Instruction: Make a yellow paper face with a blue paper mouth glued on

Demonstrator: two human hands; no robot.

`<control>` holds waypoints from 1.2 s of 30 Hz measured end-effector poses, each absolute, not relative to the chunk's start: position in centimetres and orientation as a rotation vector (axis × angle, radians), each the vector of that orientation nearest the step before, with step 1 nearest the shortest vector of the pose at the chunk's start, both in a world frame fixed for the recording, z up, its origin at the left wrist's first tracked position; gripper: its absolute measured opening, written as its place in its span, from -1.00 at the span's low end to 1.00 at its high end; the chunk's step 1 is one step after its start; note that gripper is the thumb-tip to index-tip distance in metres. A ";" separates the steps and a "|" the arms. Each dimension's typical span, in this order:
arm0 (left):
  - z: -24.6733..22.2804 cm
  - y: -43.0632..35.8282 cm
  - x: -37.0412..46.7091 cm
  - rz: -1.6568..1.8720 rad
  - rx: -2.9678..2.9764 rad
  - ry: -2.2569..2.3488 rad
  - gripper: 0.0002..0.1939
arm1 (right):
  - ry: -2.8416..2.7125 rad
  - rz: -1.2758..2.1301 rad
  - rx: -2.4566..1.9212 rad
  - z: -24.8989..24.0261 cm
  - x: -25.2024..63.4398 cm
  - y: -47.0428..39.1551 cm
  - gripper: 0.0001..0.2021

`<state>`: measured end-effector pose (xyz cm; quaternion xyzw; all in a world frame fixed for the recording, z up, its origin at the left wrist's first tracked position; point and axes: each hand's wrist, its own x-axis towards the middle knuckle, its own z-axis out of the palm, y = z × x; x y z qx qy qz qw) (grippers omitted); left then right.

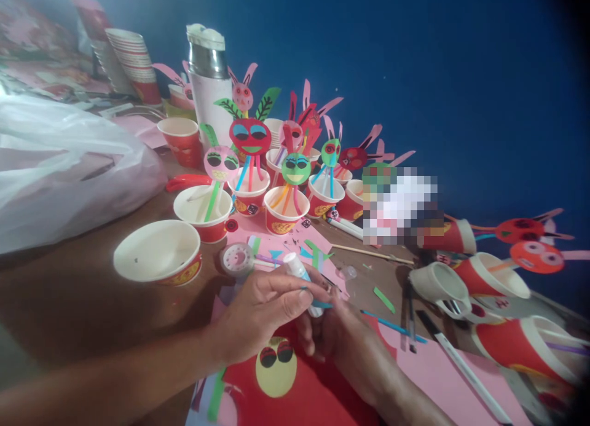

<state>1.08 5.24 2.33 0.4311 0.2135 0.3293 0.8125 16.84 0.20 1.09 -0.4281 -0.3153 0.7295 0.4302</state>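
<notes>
Glue stick (298, 273) – white tube, upright-tilted; left hand (262, 312) and right hand (334, 331) both pinching it.

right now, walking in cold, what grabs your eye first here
The cluster of paper cups at table centre, each sprouting bright paper faces on straws, the red face tallest. In front, the left hand and right hand meet around a white glue stick, above a yellow face on red paper.

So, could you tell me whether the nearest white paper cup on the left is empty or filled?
Empty: the paper cup stands upright, and its white inside shows bare to the bottom.
</notes>
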 end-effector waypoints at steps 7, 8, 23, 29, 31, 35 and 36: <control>2.6 5.4 0.9 0.797 1.026 0.504 -0.81 | -0.985 1.644 -1.096 1.0 16.7 0.3 -0.78; 2.6 5.5 0.8 0.819 1.075 0.531 -0.82 | -1.009 1.593 -1.102 1.1 16.6 0.3 -0.82; 2.2 5.1 1.0 0.598 1.266 0.619 -0.70 | -1.198 1.608 -1.236 2.4 16.4 0.5 -0.80; 2.7 5.4 0.6 0.597 1.515 0.732 -0.72 | -1.786 1.090 -1.769 5.4 21.6 2.0 -0.86; 2.8 5.6 0.6 0.551 1.575 0.746 -0.71 | -1.851 0.735 -1.964 5.7 23.7 2.9 -0.78; 3.0 5.7 0.7 0.464 1.643 0.771 -0.72 | -2.048 0.331 -2.094 4.7 26.0 4.1 -0.60; 3.0 5.8 0.8 0.447 1.651 0.784 -0.73 | -2.086 0.332 -2.095 4.3 26.1 4.3 -0.57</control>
